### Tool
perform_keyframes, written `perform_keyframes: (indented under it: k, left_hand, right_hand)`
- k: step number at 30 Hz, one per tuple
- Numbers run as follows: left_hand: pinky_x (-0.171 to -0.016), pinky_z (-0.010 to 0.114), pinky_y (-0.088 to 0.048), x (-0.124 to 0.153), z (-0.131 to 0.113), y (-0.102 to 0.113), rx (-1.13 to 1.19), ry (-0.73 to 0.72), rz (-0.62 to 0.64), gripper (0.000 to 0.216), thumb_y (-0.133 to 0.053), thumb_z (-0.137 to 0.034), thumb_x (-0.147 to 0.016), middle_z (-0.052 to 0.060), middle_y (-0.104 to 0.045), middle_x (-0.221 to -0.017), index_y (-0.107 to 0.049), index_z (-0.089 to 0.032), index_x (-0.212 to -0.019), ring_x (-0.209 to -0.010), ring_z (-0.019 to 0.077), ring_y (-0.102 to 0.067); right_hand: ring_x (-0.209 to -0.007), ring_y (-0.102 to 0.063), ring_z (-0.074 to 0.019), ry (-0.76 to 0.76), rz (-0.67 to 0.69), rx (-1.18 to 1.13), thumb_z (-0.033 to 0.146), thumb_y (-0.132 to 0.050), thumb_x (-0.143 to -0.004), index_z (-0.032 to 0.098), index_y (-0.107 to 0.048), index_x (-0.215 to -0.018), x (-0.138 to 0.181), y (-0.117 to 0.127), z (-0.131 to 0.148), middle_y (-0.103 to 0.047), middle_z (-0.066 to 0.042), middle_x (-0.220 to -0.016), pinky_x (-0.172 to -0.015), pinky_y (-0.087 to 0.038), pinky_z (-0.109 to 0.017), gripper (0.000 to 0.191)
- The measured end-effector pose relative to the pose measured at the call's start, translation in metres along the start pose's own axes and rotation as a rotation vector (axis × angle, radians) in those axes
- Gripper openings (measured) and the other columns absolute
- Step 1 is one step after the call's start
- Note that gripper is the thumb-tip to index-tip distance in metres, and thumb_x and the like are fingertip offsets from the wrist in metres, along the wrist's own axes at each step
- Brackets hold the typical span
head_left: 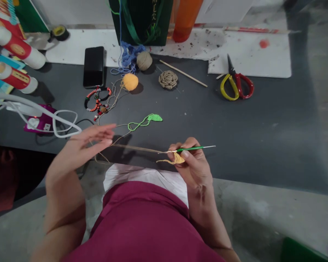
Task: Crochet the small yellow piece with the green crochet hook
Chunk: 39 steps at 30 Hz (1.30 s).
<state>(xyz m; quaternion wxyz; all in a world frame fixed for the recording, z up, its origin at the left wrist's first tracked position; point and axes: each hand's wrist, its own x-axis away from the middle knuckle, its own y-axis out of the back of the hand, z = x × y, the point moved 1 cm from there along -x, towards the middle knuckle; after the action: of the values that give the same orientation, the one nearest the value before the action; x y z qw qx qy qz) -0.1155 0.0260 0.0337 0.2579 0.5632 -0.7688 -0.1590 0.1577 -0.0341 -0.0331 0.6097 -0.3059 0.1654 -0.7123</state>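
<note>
My right hand (195, 167) is closed on a green-handled crochet hook (192, 149) and a small yellow crocheted piece (178, 158), whose short tail hangs out to the left. From the hook a slightly blurred beige yarn strand (136, 147) stretches across to my left hand (84, 145). That hand is raised over the table's near edge, fingers stretched out and thumb apart. How the yarn passes around its fingers is unclear. Beyond the hands lies a bright green crocheted leaf shape (155, 118) with a curled tail.
Farther back are a yellow yarn ball (130, 82), beige yarn ball (144, 60), brown crocheted rosette (168, 79), wooden stick (183, 73), scissors (235, 82), phone (94, 67) and beaded bracelet (94, 100). White cables (35, 105) and a purple power strip (39, 119) occupy the left.
</note>
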Motion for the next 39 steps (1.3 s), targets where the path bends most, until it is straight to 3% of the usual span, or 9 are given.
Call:
perform_keyframes:
  k: [3,8,14,21,23,27,32,36,39]
  left_hand:
    - [-0.096,0.048,-0.057,-0.001,-0.019,-0.01,-0.291,-0.042,-0.207,0.054,-0.067,-0.044,-0.09,0.014,-0.066,-0.136,-0.064,-0.025,-0.141,-0.102,0.0266,-0.071]
    - [-0.067,0.032,-0.062,-0.01,-0.013,-0.003,-0.026,-0.03,0.225,0.057,-0.066,-0.05,-0.089,0.012,-0.073,-0.127,-0.064,-0.026,-0.141,-0.097,0.0249,-0.073]
    - [-0.083,0.045,-0.057,-0.004,-0.008,0.009,-0.797,0.105,-0.336,0.052,-0.058,-0.043,-0.097,0.017,-0.072,-0.128,-0.062,-0.017,-0.141,-0.103,0.0339,-0.071]
    - [-0.076,0.037,-0.054,0.008,-0.013,0.011,-0.716,0.076,-0.086,0.051,-0.058,-0.05,-0.096,0.01,-0.074,-0.123,-0.065,-0.021,-0.137,-0.08,0.024,-0.072]
    - [-0.089,0.044,-0.054,0.007,-0.01,0.004,-0.705,0.027,-0.147,0.047,-0.06,-0.047,-0.095,0.012,-0.074,-0.123,-0.067,-0.023,-0.135,-0.098,0.0298,-0.071]
    - [-0.112,0.049,-0.046,0.003,-0.011,-0.038,-0.08,-0.201,-0.175,0.05,-0.059,-0.042,-0.098,0.01,-0.062,-0.145,-0.058,-0.03,-0.147,-0.13,0.0297,-0.059]
    - [-0.06,0.03,-0.059,-0.002,-0.011,-0.086,0.894,-0.146,0.276,0.05,-0.05,-0.06,-0.097,-0.001,-0.041,-0.166,-0.053,-0.05,-0.146,-0.126,0.0323,-0.064]
    - [-0.072,0.038,-0.061,-0.003,-0.01,-0.081,0.87,0.02,-0.198,0.058,-0.034,-0.073,-0.097,0.002,-0.069,-0.136,-0.052,-0.049,-0.146,-0.104,0.025,-0.071]
    - [-0.094,0.047,-0.057,-0.001,-0.01,-0.076,0.798,-0.046,-0.336,0.053,-0.028,-0.069,-0.099,-0.005,-0.07,-0.071,-0.061,-0.052,-0.136,-0.058,0.0152,-0.063]
  right_hand:
    - [-0.062,-0.074,-0.0151,0.006,0.005,0.037,0.043,-0.093,-0.065,0.027,-0.065,-0.072,0.001,-0.003,-0.001,-0.079,0.004,-0.069,-0.051,-0.055,-0.025,0.033]
    - [-0.06,-0.071,-0.0126,0.065,0.013,0.036,0.039,-0.091,-0.069,0.029,-0.066,-0.075,0.0,0.006,0.005,-0.078,0.006,-0.069,-0.05,-0.052,-0.023,0.028]
    - [-0.051,-0.062,-0.0111,0.084,-0.021,0.099,0.044,-0.091,-0.068,0.029,-0.064,-0.075,-0.002,0.008,0.006,-0.074,0.006,-0.066,-0.046,-0.048,-0.024,0.031]
    - [-0.047,-0.056,-0.0091,0.127,-0.04,0.09,0.041,-0.092,-0.066,0.03,-0.065,-0.072,-0.005,0.012,0.013,-0.072,0.007,-0.062,-0.044,-0.046,-0.021,0.03]
    - [-0.048,-0.058,-0.0101,0.14,-0.031,0.131,0.042,-0.091,-0.066,0.03,-0.064,-0.073,-0.005,0.013,0.015,-0.072,0.007,-0.063,-0.045,-0.047,-0.022,0.03]
    - [-0.056,-0.066,-0.0125,0.101,-0.013,0.189,0.043,-0.091,-0.066,0.028,-0.064,-0.072,-0.002,0.002,0.01,-0.075,0.004,-0.066,-0.049,-0.052,-0.025,0.031]
    - [-0.064,-0.074,-0.0136,0.096,-0.047,0.127,0.035,-0.09,-0.069,0.028,-0.068,-0.075,-0.001,-0.009,0.002,-0.08,0.005,-0.073,-0.06,-0.06,-0.026,0.024]
    - [-0.066,-0.077,-0.0155,0.087,-0.094,0.134,0.037,-0.091,-0.066,0.027,-0.067,-0.074,0.001,-0.008,-0.002,-0.081,0.003,-0.074,-0.061,-0.061,-0.028,0.027]
    - [-0.071,-0.079,-0.016,0.087,-0.088,0.125,0.038,-0.09,-0.068,0.026,-0.067,-0.075,0.002,-0.008,-0.006,-0.082,0.003,-0.076,-0.062,-0.06,-0.027,0.027]
